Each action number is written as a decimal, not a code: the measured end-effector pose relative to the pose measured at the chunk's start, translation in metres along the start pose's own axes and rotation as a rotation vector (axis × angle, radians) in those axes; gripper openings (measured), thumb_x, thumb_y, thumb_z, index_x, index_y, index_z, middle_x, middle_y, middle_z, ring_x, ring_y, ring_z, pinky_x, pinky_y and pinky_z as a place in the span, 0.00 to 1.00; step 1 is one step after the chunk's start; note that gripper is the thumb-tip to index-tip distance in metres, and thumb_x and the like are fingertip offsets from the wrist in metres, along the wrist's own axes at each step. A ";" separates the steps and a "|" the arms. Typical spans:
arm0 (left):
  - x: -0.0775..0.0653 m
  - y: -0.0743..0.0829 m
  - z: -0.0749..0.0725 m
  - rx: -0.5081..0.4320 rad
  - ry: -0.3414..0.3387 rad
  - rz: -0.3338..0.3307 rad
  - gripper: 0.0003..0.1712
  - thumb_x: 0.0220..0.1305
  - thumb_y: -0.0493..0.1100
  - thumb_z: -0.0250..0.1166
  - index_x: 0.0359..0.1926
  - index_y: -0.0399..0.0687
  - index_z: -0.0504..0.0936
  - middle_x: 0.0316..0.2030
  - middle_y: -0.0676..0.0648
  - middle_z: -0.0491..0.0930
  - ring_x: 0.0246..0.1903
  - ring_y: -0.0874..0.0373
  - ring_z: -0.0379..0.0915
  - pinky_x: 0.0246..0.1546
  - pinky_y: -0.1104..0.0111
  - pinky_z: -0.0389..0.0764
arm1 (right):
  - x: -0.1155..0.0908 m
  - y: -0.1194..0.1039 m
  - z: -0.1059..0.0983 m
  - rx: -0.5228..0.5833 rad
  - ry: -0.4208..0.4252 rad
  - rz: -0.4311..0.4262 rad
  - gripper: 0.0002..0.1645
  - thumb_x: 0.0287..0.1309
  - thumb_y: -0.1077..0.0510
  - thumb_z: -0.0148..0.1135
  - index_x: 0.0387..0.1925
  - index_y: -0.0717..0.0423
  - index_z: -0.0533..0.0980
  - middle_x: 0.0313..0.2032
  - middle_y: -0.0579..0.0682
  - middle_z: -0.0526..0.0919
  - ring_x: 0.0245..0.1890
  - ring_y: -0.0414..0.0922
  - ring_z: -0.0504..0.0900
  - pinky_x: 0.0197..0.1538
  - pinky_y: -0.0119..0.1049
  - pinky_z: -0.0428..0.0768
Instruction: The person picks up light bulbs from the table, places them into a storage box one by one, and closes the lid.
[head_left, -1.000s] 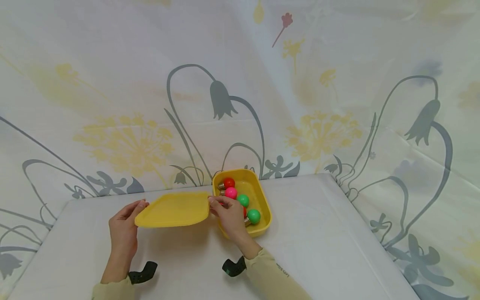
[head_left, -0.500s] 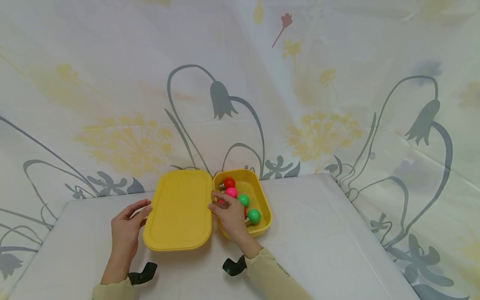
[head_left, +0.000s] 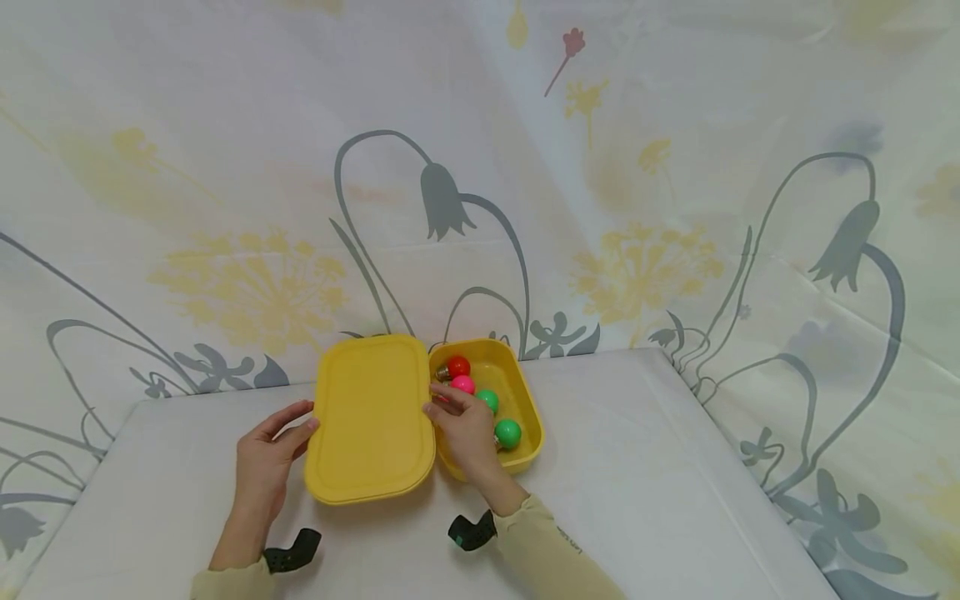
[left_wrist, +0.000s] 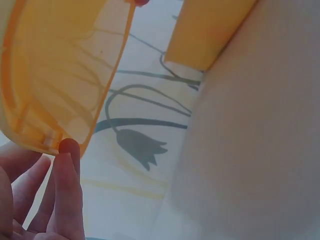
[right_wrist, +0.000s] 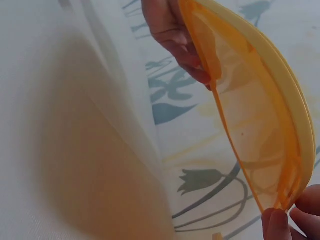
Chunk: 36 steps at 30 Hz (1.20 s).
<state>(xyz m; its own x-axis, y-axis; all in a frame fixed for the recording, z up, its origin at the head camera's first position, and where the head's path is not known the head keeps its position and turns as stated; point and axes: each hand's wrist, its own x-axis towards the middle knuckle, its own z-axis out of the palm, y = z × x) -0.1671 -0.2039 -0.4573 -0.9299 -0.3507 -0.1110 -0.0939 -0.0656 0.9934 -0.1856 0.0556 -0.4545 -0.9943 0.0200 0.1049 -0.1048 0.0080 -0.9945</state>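
Note:
Both hands hold a yellow plastic lid (head_left: 371, 417) by its two long sides, in the air and tilted so its flat face shows in the head view. My left hand (head_left: 266, 467) pinches the left edge between thumb and fingers. On the opposite edge, my right hand (head_left: 468, 437) pinches the lid too, in front of part of a yellow box (head_left: 534, 417). Inside that box lie small screw-base light bulbs: a red bulb (head_left: 459, 367), a pink bulb (head_left: 463, 384) and two green ones, the nearer green bulb (head_left: 507, 433) low on the right. The right hand hides some of the contents.
A white-covered table (head_left: 622, 483) bears the box near its back edge. Right behind rises a flower-printed cloth (head_left: 645, 167). Black wrist devices (head_left: 471, 532) stick out inward from both forearms, below the lid.
The lid has swung from nearly flat to steeply tilted, its near edge dropping and its face turning into view. It has shifted slightly right, and the left hand has moved right with it.

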 end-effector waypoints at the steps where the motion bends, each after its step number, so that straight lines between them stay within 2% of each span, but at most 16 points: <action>1: 0.000 -0.001 0.001 0.013 -0.004 -0.002 0.27 0.60 0.40 0.73 0.60 0.37 0.79 0.41 0.62 0.83 0.38 0.66 0.82 0.40 0.76 0.80 | 0.000 0.000 -0.001 -0.004 0.002 0.000 0.19 0.60 0.59 0.69 0.53 0.59 0.82 0.53 0.51 0.83 0.51 0.49 0.83 0.50 0.34 0.79; 9: -0.006 -0.008 0.012 0.082 -0.010 -0.006 0.26 0.63 0.42 0.71 0.60 0.39 0.79 0.45 0.59 0.82 0.40 0.69 0.81 0.41 0.78 0.78 | 0.003 0.000 -0.007 -0.004 0.006 0.005 0.19 0.60 0.61 0.69 0.53 0.62 0.82 0.56 0.52 0.82 0.53 0.49 0.82 0.50 0.35 0.79; 13: -0.009 -0.013 0.021 0.106 -0.006 -0.002 0.25 0.64 0.45 0.70 0.60 0.41 0.80 0.52 0.49 0.81 0.41 0.70 0.80 0.42 0.78 0.78 | 0.005 0.003 -0.013 -0.007 0.012 0.022 0.19 0.60 0.61 0.69 0.52 0.62 0.82 0.57 0.52 0.81 0.55 0.50 0.81 0.51 0.36 0.79; 19: -0.014 -0.020 0.037 0.171 -0.002 0.053 0.23 0.66 0.44 0.67 0.59 0.40 0.80 0.56 0.39 0.79 0.41 0.74 0.77 0.41 0.80 0.77 | 0.007 0.009 -0.025 -0.065 0.041 0.074 0.19 0.59 0.58 0.70 0.52 0.58 0.83 0.57 0.50 0.81 0.53 0.48 0.81 0.50 0.35 0.80; 22: -0.015 -0.024 0.044 0.182 -0.015 0.069 0.22 0.65 0.42 0.68 0.58 0.40 0.80 0.55 0.39 0.79 0.45 0.68 0.78 0.42 0.80 0.76 | 0.008 0.011 -0.031 -0.102 0.057 0.070 0.19 0.59 0.58 0.70 0.52 0.58 0.83 0.56 0.52 0.81 0.50 0.48 0.82 0.49 0.35 0.81; 27: -0.017 -0.027 0.054 0.204 -0.049 0.089 0.20 0.64 0.39 0.68 0.57 0.40 0.81 0.55 0.40 0.80 0.56 0.52 0.76 0.43 0.82 0.75 | 0.010 0.010 -0.042 -0.103 0.062 0.018 0.19 0.59 0.62 0.69 0.53 0.62 0.82 0.57 0.52 0.81 0.57 0.50 0.80 0.54 0.38 0.78; 30: -0.019 -0.027 0.060 0.211 -0.071 0.095 0.21 0.64 0.39 0.68 0.57 0.40 0.81 0.56 0.40 0.80 0.58 0.50 0.75 0.44 0.82 0.74 | 0.012 0.010 -0.049 -0.124 0.070 -0.021 0.20 0.59 0.63 0.69 0.53 0.65 0.81 0.56 0.53 0.82 0.58 0.50 0.79 0.55 0.39 0.77; 36: -0.024 -0.029 0.075 0.182 -0.112 0.093 0.21 0.64 0.38 0.68 0.58 0.40 0.81 0.56 0.39 0.79 0.59 0.49 0.74 0.46 0.76 0.77 | 0.012 0.012 -0.063 -0.188 0.107 -0.076 0.19 0.57 0.66 0.69 0.51 0.67 0.82 0.54 0.56 0.83 0.55 0.52 0.81 0.51 0.37 0.79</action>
<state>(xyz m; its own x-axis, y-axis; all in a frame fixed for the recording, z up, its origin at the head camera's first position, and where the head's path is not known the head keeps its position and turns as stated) -0.1687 -0.1237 -0.4818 -0.9703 -0.2405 -0.0246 -0.0585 0.1350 0.9891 -0.1974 0.1192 -0.4644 -0.9747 0.1183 0.1897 -0.1637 0.2000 -0.9660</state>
